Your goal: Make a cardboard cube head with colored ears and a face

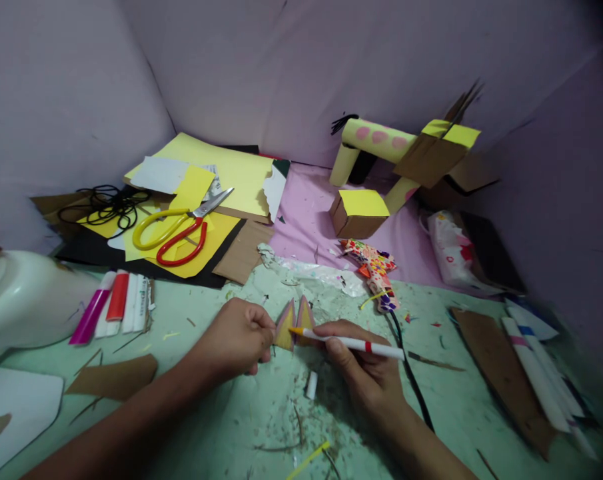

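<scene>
Where the marker (351,343) points, cutouts (285,327) (probably cardboard) taper.

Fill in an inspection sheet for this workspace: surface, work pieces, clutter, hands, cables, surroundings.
Surface: green tabletop, stained and littered with scraps.
Work pieces: two pointed pieces, yellow with pinkish edges; the white marker has its orange tip at the left one, contact unclear.
Clutter: scissors on paper sheets; loose marker cap.
Hands: left hand has fingertips at the left piece's edge; right hand grips the marker.
Cables: black cable leads from a floral-covered tool.
Surroundings: pale purple walls; spotted yellow model at the back.
</scene>
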`<move>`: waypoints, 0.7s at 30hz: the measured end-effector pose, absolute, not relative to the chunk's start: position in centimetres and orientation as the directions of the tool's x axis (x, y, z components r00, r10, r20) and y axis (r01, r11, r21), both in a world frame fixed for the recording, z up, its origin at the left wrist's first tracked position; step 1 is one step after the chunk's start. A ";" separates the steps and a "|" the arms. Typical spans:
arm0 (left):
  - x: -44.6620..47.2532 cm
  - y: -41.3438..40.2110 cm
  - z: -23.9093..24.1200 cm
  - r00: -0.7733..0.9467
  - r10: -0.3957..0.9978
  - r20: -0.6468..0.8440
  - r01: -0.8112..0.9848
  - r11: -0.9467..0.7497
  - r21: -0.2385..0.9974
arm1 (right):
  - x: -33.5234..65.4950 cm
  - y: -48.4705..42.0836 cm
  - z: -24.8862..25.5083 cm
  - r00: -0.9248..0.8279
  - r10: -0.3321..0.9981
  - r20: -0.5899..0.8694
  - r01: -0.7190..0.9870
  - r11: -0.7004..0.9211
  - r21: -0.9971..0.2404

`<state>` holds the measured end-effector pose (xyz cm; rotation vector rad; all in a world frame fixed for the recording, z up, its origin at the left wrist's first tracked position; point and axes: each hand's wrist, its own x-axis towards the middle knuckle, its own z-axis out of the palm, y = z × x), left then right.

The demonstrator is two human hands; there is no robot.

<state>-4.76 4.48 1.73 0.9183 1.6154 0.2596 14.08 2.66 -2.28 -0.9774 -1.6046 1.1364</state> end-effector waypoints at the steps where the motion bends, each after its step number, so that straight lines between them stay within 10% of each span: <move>1: -4.8 4.5 1.7 0.010 0.677 -0.736 0.417 0.666 0.619 | 14.1 2.6 -2.2 -0.285 0.934 0.214 0.083 0.247 -0.965; 21: -4.9 4.3 1.6 0.013 0.694 -0.720 0.410 0.653 0.637 | 14.3 2.2 -2.1 -0.344 0.903 0.259 0.082 0.304 -0.949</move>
